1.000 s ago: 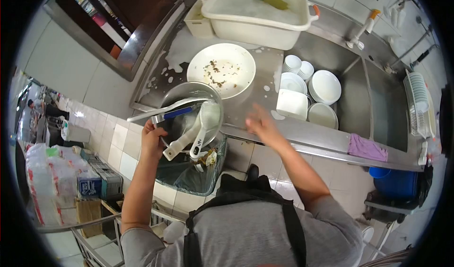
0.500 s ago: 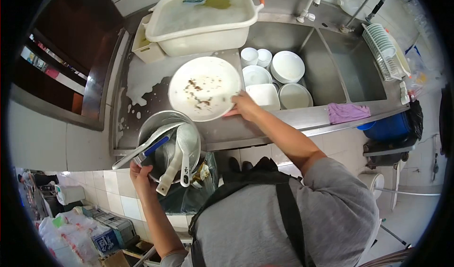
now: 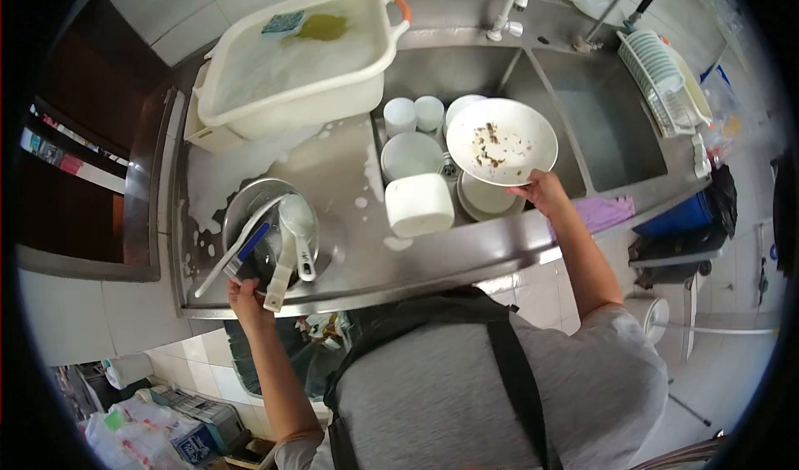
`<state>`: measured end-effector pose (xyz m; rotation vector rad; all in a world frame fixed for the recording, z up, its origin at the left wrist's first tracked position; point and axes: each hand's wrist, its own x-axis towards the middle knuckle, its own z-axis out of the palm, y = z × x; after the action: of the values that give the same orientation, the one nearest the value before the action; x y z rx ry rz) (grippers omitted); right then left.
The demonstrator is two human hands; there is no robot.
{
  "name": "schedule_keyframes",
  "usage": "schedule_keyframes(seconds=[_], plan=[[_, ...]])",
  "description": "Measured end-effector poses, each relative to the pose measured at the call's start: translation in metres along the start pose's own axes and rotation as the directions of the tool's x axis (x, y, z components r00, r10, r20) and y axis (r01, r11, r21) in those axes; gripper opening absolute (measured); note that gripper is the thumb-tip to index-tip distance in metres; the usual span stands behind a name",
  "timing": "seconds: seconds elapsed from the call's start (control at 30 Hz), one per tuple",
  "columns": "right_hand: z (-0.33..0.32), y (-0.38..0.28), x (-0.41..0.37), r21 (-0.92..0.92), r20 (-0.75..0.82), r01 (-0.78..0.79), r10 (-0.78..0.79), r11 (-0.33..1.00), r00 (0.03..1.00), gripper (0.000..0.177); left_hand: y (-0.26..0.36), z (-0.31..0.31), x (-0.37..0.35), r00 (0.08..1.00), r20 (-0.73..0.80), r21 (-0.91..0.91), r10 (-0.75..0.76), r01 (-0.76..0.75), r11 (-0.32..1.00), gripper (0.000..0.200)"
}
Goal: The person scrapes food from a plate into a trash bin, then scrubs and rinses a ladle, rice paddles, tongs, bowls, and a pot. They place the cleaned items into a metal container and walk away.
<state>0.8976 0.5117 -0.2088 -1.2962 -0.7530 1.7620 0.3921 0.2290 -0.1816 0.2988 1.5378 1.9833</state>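
Note:
My right hand (image 3: 543,192) grips the near rim of a white plate (image 3: 520,137) with brown food scraps on it, held over the middle sink basin. Below it are a stack of pale plates (image 3: 491,201), a white square dish (image 3: 419,205), a round white dish (image 3: 411,157) and white cups (image 3: 399,116). At the counter's left front, my left hand (image 3: 245,297) is closed on the near rim of a metal pot (image 3: 241,207). Inside the pot lean a white rice paddle (image 3: 297,219), other long-handled utensils and something with a blue part (image 3: 254,242).
A large white tub (image 3: 300,96) of cloudy water stands at the back left, with a sponge (image 3: 284,23) in it. The faucet (image 3: 506,12) rises behind the sink. A purple cloth (image 3: 603,213) lies on the front edge; a dish rack (image 3: 657,79) is at right.
My right hand has carried the scrap-covered plate rightward from the counter to above the sink. My left hand has moved the pot of utensils further onto the counter. The view has shifted.

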Motion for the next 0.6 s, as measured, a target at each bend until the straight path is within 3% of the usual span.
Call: schedule_keyframes(seconds=[0.1,0.17,0.2,0.23,0.3,0.33,0.37,0.43,0.5,0.57,0.6], plan=[[-0.018,-0.001,0.06,0.018,0.023,-0.029,0.028,0.999,0.999,0.043,-0.016,0.037,0.004,1.0,-0.01,-0.033,0.002,-0.002,0.999,0.022],[-0.039,0.019,0.116,0.195,-0.022,-0.199,0.207,0.961,0.978,0.046,-0.013,0.085,-0.007,0.992,-0.122,-0.081,-0.015,0.006,0.997,0.019],[-0.04,0.028,0.135,0.182,0.008,-0.208,0.21,0.961,0.978,0.046,-0.021,0.077,-0.001,0.998,-0.022,-0.146,-0.052,0.048,0.988,0.016],[-0.04,0.035,0.151,0.188,-0.03,-0.218,0.228,0.958,0.973,0.047,-0.019,0.087,-0.003,0.998,-0.045,-0.153,-0.031,0.024,0.988,0.016],[-0.045,0.056,0.183,0.184,-0.047,-0.24,0.253,0.953,0.966,0.049,-0.007,0.105,-0.01,0.966,0.231,0.016,-0.117,0.117,0.993,0.02],[-0.05,0.07,0.199,0.248,-0.058,-0.272,0.295,0.93,0.954,0.05,0.003,0.115,-0.016,0.97,0.174,0.174,-0.167,0.137,0.975,0.021],[-0.054,0.079,0.212,0.313,-0.066,-0.301,0.337,0.901,0.939,0.051,0.005,0.112,-0.015,0.976,0.157,0.176,-0.153,0.125,0.976,0.021],[-0.057,0.092,0.227,0.381,-0.041,-0.318,0.359,0.868,0.932,0.05,0.011,0.076,-0.004,0.998,-0.056,0.332,0.009,0.01,0.943,0.02],[-0.061,0.103,0.236,0.449,-0.02,-0.336,0.385,0.828,0.923,0.049,0.026,0.026,0.018,0.938,-0.157,0.381,0.31,-0.232,0.895,0.019],[-0.063,0.111,0.241,0.461,-0.056,-0.369,0.442,0.807,0.895,0.049,0.07,0.032,0.035,0.8,-0.09,0.613,0.593,-0.425,0.666,0.028],[-0.066,0.118,0.251,0.458,-0.045,-0.377,0.444,0.805,0.895,0.049,0.097,0.066,0.036,0.735,-0.021,0.706,0.678,-0.469,0.53,0.027]])
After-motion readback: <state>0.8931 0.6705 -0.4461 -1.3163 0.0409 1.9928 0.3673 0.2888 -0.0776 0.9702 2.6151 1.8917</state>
